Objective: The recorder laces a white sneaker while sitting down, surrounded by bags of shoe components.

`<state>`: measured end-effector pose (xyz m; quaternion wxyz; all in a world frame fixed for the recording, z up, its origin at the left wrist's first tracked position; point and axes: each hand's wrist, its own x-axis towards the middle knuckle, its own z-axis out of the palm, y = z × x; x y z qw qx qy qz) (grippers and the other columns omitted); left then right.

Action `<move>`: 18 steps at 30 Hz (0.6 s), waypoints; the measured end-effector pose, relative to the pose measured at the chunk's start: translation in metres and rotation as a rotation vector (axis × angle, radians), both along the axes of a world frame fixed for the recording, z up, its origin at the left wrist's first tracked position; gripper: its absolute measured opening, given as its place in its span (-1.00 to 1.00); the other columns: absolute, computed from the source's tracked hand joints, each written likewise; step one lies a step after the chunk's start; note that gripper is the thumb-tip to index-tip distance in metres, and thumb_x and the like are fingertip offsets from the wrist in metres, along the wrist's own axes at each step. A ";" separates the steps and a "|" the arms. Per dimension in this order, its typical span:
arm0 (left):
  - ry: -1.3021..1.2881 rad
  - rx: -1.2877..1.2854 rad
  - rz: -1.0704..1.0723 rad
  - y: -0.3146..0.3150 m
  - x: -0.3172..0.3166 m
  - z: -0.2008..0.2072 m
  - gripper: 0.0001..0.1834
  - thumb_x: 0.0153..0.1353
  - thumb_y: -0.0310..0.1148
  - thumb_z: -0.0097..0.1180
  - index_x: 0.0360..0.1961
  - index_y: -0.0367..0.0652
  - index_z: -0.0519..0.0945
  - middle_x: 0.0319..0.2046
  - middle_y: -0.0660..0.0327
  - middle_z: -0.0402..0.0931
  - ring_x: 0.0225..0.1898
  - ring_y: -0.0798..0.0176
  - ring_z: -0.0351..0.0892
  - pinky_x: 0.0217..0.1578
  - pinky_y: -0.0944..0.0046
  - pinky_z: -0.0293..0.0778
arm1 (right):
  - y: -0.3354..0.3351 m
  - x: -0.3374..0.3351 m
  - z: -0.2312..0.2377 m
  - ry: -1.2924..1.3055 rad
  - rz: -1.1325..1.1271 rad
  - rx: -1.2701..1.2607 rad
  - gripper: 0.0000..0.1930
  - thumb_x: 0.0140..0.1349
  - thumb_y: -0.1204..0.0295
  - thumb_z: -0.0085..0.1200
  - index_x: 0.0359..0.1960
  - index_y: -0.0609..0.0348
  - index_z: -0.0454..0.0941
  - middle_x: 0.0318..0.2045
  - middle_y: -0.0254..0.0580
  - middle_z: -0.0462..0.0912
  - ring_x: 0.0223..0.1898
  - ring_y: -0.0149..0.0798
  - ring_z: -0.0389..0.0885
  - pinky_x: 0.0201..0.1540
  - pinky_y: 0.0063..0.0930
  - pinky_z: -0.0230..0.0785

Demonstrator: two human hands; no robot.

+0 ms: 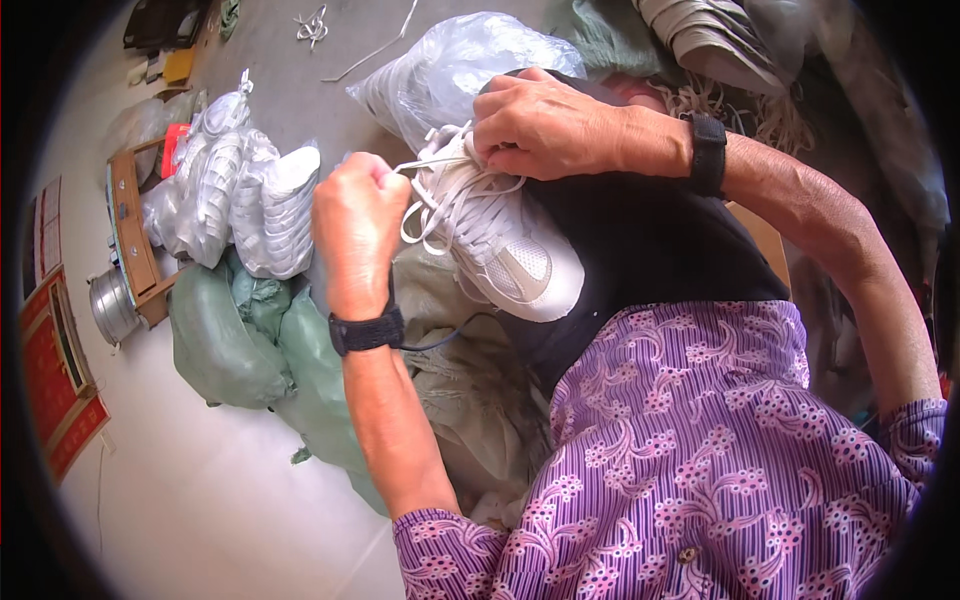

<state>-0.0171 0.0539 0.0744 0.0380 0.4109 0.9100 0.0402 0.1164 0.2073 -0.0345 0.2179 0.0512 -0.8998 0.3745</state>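
Note:
A white sneaker (540, 285) with a grey mesh toe rests on my dark-covered lap, its toe pointing down and right. White shoelace (418, 232) hangs in loose loops over its lacing. My left hand (358, 225) is closed in a fist left of the shoe, and a strand of lace runs taut into its fingers. Over the ankle end of the sneaker, my right hand (545, 125) is curled with its fingertips pinched at the lace. Those fingertips are partly hidden by the hand itself. Each wrist has a black band.
Stacked white shoe pieces in clear plastic (215, 185) stand at the left by a wooden piece of furniture (128, 225) and a metal tin (113, 305). Green sacks (230, 335) sit below them. A clear plastic bag (465, 75) lies ahead. Loose laces (312, 28) are on the floor.

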 end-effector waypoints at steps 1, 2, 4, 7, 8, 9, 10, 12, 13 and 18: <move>0.005 0.018 0.030 -0.004 -0.003 0.000 -0.89 -0.05 -0.38 0.10 -0.56 -0.19 0.58 -0.64 -0.01 0.52 -0.57 -0.10 0.54 -0.48 0.03 0.43 | -0.003 -0.002 0.001 0.021 0.000 0.033 -0.93 0.02 0.39 0.12 -0.50 0.07 0.53 -0.41 -0.34 0.50 -0.21 -0.20 0.46 -0.15 -0.25 0.26; 0.010 0.036 0.060 -0.007 -0.005 0.000 -0.90 -0.04 -0.39 0.09 -0.55 -0.19 0.59 -0.66 0.01 0.51 -0.59 -0.08 0.54 -0.49 0.05 0.43 | -0.005 -0.005 0.003 0.026 0.006 0.033 -0.93 0.02 0.39 0.12 -0.50 0.07 0.53 -0.41 -0.34 0.50 -0.21 -0.20 0.46 -0.15 -0.25 0.26; -0.018 0.095 0.074 -0.012 -0.001 -0.007 -0.90 -0.04 -0.40 0.09 -0.54 -0.19 0.60 -0.67 0.03 0.51 -0.60 -0.03 0.53 -0.49 0.08 0.42 | -0.010 -0.010 0.004 -0.039 0.005 0.080 -0.96 -0.01 0.41 0.11 -0.53 0.06 0.54 -0.45 -0.36 0.50 -0.20 -0.24 0.47 -0.12 -0.26 0.25; -0.059 0.177 0.095 -0.013 0.005 -0.012 -0.89 -0.02 -0.41 0.09 -0.51 -0.19 0.61 -0.69 0.08 0.49 -0.62 0.05 0.52 -0.48 0.11 0.41 | -0.013 -0.015 0.004 -0.080 0.064 0.120 -0.98 -0.07 0.45 0.09 -0.59 0.05 0.54 -0.47 -0.37 0.50 -0.21 -0.25 0.47 -0.13 -0.27 0.25; -0.066 0.194 0.107 -0.013 0.006 -0.014 -0.89 -0.01 -0.42 0.08 -0.50 -0.19 0.61 -0.70 0.10 0.48 -0.63 0.09 0.51 -0.48 0.13 0.41 | -0.012 -0.014 0.004 -0.085 0.067 0.123 -0.98 -0.07 0.45 0.09 -0.59 0.05 0.54 -0.47 -0.37 0.50 -0.21 -0.25 0.47 -0.13 -0.27 0.25; -0.069 0.195 0.111 -0.014 0.006 -0.016 -0.89 -0.01 -0.42 0.08 -0.50 -0.19 0.61 -0.70 0.10 0.48 -0.63 0.09 0.51 -0.48 0.13 0.41 | -0.009 -0.012 0.005 -0.050 0.078 0.148 -0.99 -0.10 0.46 0.09 -0.61 0.05 0.54 -0.48 -0.37 0.50 -0.22 -0.24 0.47 -0.13 -0.26 0.26; -0.072 0.221 0.098 -0.014 0.005 -0.018 -0.90 -0.01 -0.42 0.09 -0.50 -0.19 0.61 -0.71 0.11 0.48 -0.64 0.09 0.50 -0.48 0.13 0.41 | -0.005 -0.010 0.006 -0.016 0.090 0.173 -0.99 -0.13 0.47 0.09 -0.63 0.06 0.53 -0.48 -0.37 0.50 -0.23 -0.23 0.47 -0.14 -0.26 0.27; -0.075 0.249 0.089 -0.014 0.004 -0.023 -0.90 -0.01 -0.42 0.09 -0.51 -0.20 0.61 -0.71 0.12 0.48 -0.64 0.10 0.49 -0.48 0.13 0.41 | 0.002 -0.006 0.006 -0.113 0.118 0.199 -0.91 -0.16 0.40 0.11 -0.56 0.03 0.60 -0.39 -0.34 0.56 -0.12 -0.19 0.48 -0.11 -0.15 0.28; -0.074 0.277 0.069 -0.014 0.003 -0.024 -0.90 -0.01 -0.43 0.09 -0.51 -0.19 0.61 -0.71 0.12 0.48 -0.64 0.09 0.49 -0.48 0.13 0.41 | 0.004 -0.002 0.006 -0.067 0.083 0.178 -0.97 -0.18 0.45 0.10 -0.61 0.06 0.54 -0.45 -0.35 0.51 -0.19 -0.20 0.47 -0.14 -0.19 0.28; -0.062 0.292 0.054 -0.012 0.000 -0.028 -0.92 0.00 -0.43 0.08 -0.52 -0.18 0.59 -0.68 0.08 0.50 -0.61 0.01 0.52 -0.48 0.09 0.42 | -0.002 0.004 0.007 -0.032 0.079 0.113 -0.92 -0.14 0.51 0.09 -0.67 0.08 0.45 -0.51 -0.35 0.44 -0.28 -0.21 0.43 -0.17 -0.27 0.24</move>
